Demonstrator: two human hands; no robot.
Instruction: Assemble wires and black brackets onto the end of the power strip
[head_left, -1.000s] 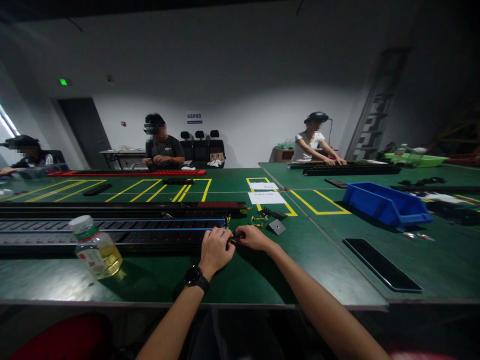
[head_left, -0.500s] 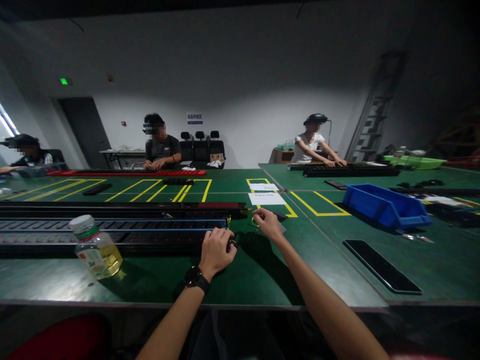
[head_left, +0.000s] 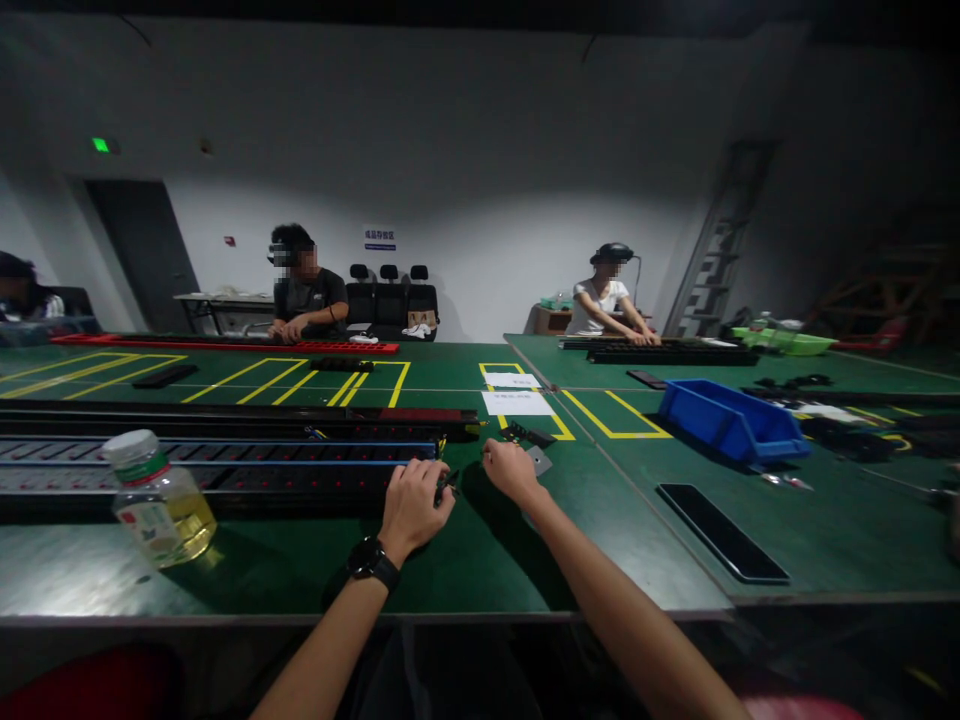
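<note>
Small dark piece: (head_left: pixel 448 487) at the right end of the long black rail (head_left: pixel 322 487), in the left hand (head_left: pixel 414 507); its exact shape is too small to tell.
Its handling: probably light and stiff, easily fumbled; best pinched by its sides.
Left hand: thumb and fingers curled round the piece; whether they also touch the rail is unclear.
Right hand: (head_left: pixel 508 468) fingers bunched, apart from the left; I cannot tell whether they pinch anything.
Long black rail: likely rigid and awkward for its length; better gripped along its outer edges than by the thin yellow wires (head_left: pixel 442 444), which look fragile.
Grey plate: (head_left: pixel 539 461) just beyond the right hand, probably stiff; edges offer a hold.
Bottle: (head_left: pixel 159 505) upright, near the rail.
</note>
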